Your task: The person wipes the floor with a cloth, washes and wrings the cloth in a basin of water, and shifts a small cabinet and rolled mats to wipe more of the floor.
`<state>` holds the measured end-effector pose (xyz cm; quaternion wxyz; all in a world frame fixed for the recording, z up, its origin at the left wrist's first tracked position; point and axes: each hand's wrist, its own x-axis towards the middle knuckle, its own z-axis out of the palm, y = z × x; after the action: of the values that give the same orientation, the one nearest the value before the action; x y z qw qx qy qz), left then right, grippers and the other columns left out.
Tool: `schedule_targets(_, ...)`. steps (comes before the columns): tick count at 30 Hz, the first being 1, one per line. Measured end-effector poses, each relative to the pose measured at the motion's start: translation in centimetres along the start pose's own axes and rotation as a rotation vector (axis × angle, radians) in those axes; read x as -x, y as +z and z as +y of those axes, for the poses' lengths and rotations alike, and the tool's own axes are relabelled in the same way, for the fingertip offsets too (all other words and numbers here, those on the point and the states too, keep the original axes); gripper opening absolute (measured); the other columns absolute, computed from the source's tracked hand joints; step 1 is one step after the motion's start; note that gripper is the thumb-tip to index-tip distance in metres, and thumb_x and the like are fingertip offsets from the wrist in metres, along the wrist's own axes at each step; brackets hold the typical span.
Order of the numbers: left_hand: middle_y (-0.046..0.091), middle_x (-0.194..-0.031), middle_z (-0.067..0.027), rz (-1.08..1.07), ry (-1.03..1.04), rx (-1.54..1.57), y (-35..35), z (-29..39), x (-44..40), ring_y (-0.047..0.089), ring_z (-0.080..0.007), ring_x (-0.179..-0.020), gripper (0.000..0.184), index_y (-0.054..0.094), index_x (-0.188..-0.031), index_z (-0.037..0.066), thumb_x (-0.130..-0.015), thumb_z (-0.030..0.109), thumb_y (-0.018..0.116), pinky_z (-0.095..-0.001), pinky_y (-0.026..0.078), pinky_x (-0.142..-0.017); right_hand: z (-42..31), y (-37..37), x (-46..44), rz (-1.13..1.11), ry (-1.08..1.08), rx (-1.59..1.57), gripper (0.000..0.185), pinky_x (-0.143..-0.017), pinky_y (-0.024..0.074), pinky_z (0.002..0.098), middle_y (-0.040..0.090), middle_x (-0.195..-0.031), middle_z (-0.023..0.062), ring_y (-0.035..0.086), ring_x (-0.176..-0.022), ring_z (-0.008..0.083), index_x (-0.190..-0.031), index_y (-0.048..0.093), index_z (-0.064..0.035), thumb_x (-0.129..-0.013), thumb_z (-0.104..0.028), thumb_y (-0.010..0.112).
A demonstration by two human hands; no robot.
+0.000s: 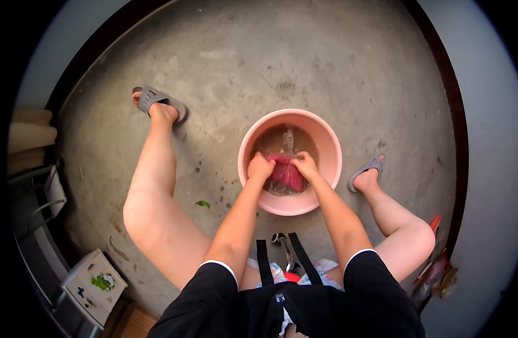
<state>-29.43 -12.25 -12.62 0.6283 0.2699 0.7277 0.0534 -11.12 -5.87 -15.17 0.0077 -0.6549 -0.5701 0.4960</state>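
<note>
A dark pink cloth [285, 173] hangs between my two hands, its lower part in the murky water of a pink plastic basin [290, 206]. My left hand [261, 167] grips the cloth's left end, fingers closed around it. At the other end, my right hand [305, 164] pinches the cloth with thumb and fingers. Both hands are inside the basin's rim, just over the water. What lies under the surface is hidden by the cloudy water.
The basin stands on a stained concrete floor [242, 62] between my sandalled feet. A green leaf [202, 203] lies left of it. At lower left stands a small white cabinet [94, 287] beside a metal rack [55, 191]. Bags [431, 279] lean by the right wall.
</note>
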Motion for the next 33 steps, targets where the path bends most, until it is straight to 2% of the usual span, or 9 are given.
schedule_targets(2,0.044,-0.132,-0.0186,0.570,0.267,0.027,0.8,0.4,0.3,0.043,-0.0357,-0.122,0.063,0.045,-0.134,0.017,-0.075,0.021,0.068,-0.0462,0.040,-0.098,-0.7,0.3,0.8,0.421,-0.213,0.176,0.047,-0.098,0.0396,0.0429,0.051,-0.124,0.0193,0.048,-0.114,0.0360,-0.127,0.049,-0.0182,-0.082,-0.020,0.061)
schedule_targets(6,0.030,-0.138,-0.0189,0.450,0.297,-0.242,1.7,0.1,0.7,0.033,-0.0369,-0.125,0.065,0.040,-0.136,0.019,-0.077,0.016,0.067,-0.0419,0.039,-0.100,-0.5,2.9,3.9,0.235,-0.483,0.572,0.048,-0.098,0.0375,0.0476,0.042,-0.132,0.0136,0.040,-0.121,0.0345,-0.126,0.050,-0.0262,-0.080,-0.020,0.063)
schedule_targets(11,0.039,-0.126,-0.0173,0.597,0.216,-0.279,4.2,-1.6,-1.3,0.039,-0.0351,-0.117,0.052,0.048,-0.132,0.025,-0.081,0.019,0.058,-0.0436,0.042,-0.095,-2.0,2.7,3.7,0.265,-0.246,0.669,0.052,-0.097,0.0368,0.0494,0.042,-0.126,0.0174,0.043,-0.113,0.0365,-0.125,0.049,-0.0194,-0.076,-0.016,0.064)
schedule_targets(13,0.039,-0.128,-0.0187,0.543,0.139,-0.188,4.0,-0.2,0.5,0.041,-0.0370,-0.117,0.047,0.050,-0.131,0.024,-0.083,0.022,0.055,-0.0427,0.041,-0.097,-2.2,5.3,3.0,0.551,0.061,0.488,0.060,-0.098,0.0351,0.0494,0.040,-0.126,0.0200,0.042,-0.113,0.0392,-0.127,0.044,-0.0155,-0.072,-0.016,0.067)
schedule_targets(17,0.042,-0.129,-0.0188,0.403,0.038,0.455,6.3,-0.3,-3.2,0.046,-0.0369,-0.115,0.049,0.048,-0.133,0.023,-0.086,0.033,0.058,-0.0400,0.037,-0.101,-1.1,7.4,0.8,0.368,-0.107,-0.167,0.048,-0.091,0.0429,0.0360,0.051,-0.120,0.0211,0.053,-0.106,0.0303,-0.124,0.045,-0.0060,-0.080,-0.013,0.063)
schedule_targets(19,0.049,-0.122,-0.0149,-0.012,0.266,1.358,5.6,-0.4,-3.6,0.050,-0.0287,-0.110,0.053,0.050,-0.129,0.017,-0.085,0.045,0.060,-0.0386,0.041,-0.096,-3.1,7.0,2.1,0.314,-0.142,-0.310,0.042,-0.088,0.0447,0.0348,0.056,-0.111,0.0207,0.057,-0.100,0.0284,-0.118,0.050,-0.0046,-0.080,-0.015,0.065)
schedule_targets(21,0.059,-0.104,-0.0098,-0.387,0.036,1.529,3.4,-0.3,-3.2,0.058,-0.0220,-0.093,0.049,0.054,-0.107,0.009,-0.082,0.050,0.064,-0.0380,0.049,-0.079,-6.8,6.8,5.5,0.350,-0.220,-0.426,0.027,-0.075,0.0487,0.0326,0.065,-0.087,0.0169,0.062,-0.080,0.0216,-0.098,0.060,-0.0019,-0.081,-0.021,0.067)
schedule_targets(30,0.063,-0.090,-0.0111,0.151,0.235,1.235,3.5,2.2,-1.1,0.059,-0.0176,-0.077,0.034,0.063,-0.099,-0.003,-0.086,0.029,0.060,-0.0303,0.048,-0.068,-8.3,2.4,5.0,0.628,-0.458,0.340,0.031,-0.056,0.0446,0.0488,0.058,-0.061,0.0180,0.057,-0.058,0.0419,-0.068,0.058,-0.0071,-0.087,-0.032,0.058)
schedule_targets(33,0.060,-0.104,-0.0209,0.360,0.170,0.793,3.9,2.8,-2.2,0.059,-0.0294,-0.095,0.048,0.055,-0.117,-0.002,-0.084,0.033,0.061,-0.0361,0.045,-0.086,-4.5,0.0,0.7,0.540,-0.332,0.410,0.027,-0.080,0.0445,0.0472,0.059,-0.110,0.0171,0.055,-0.098,0.0372,-0.098,0.062,-0.0114,-0.091,-0.035,0.051)
